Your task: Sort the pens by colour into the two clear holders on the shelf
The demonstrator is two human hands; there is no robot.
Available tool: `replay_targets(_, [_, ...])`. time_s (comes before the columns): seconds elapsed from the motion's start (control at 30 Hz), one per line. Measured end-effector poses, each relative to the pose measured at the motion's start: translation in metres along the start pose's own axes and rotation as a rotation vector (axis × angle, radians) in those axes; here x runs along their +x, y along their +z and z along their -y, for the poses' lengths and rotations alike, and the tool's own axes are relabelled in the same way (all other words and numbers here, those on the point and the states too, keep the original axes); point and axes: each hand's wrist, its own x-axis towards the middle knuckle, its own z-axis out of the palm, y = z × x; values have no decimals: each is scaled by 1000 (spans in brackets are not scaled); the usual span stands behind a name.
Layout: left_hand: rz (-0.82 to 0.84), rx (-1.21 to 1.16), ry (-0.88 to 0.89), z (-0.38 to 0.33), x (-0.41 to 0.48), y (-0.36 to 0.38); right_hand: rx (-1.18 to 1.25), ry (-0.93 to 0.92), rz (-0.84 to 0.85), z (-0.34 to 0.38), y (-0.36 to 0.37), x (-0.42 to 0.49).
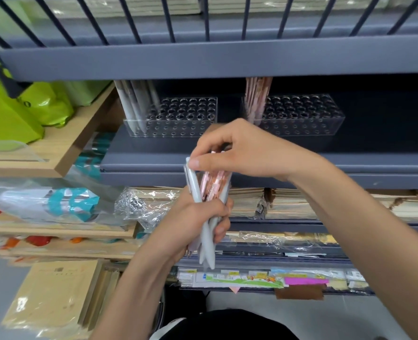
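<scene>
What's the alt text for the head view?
The left hand grips a bundle of grey and pink pens upright while the right hand pinches at their tops. Behind, on a grey shelf, the left clear holder has grey pens, the right clear holder pink pens.

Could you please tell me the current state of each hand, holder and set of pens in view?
Left hand: grips the pen bundle.
Right hand: pinches at the bundle's top, thumb on a grey pen.
Pen bundle: grey and pink mixed, unsorted.
Left holder: grey pens at its left end, most holes empty.
Right holder: pink pens at its left end, most holes empty.
</scene>
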Motion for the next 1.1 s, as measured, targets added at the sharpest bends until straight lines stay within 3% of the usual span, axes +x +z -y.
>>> replay_targets(0.27, [82, -72, -28, -6, -4, -13, 222, 99, -5, -7, 14, 10])
replay_targets(0.43, [169, -223, -90, -12, -2, -21, 396, 91, -43, -11, 23, 16])
replay_targets(0.73, [167, -405, -132, -14, -13, -49, 687, 15, -56, -10, 50, 35])
replay_targets(0.97, [59, -388, -90, -18, -34, -83, 926, -97, -203, -10, 51, 57])
replay_targets(1.1, [-38, -379, -29, -19, -47, -100, 1011, -193, -409, -5, 44, 65])
